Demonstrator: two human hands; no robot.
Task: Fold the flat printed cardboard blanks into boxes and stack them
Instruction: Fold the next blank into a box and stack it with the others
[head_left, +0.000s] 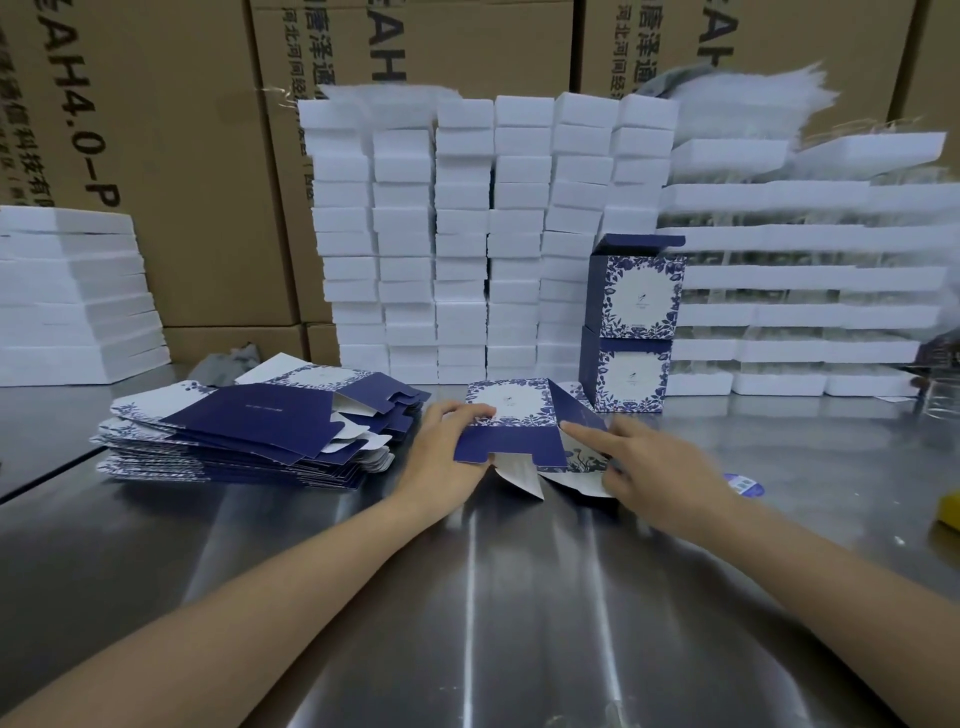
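On a shiny steel table (519, 597) the left hand (448, 441) grips a half-folded navy-and-white floral cardboard blank (511, 415) while the right hand (649, 465) presses a forefinger on its side panel, between a pile of flat blanks (244, 434) and two stacked folded boxes (631, 332).

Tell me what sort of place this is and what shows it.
Probably a packaging workshop or warehouse: brown cartons stacked along the back, columns of white foam blocks in front of them, and a pile of flat blanks and two folded boxes on a steel table.
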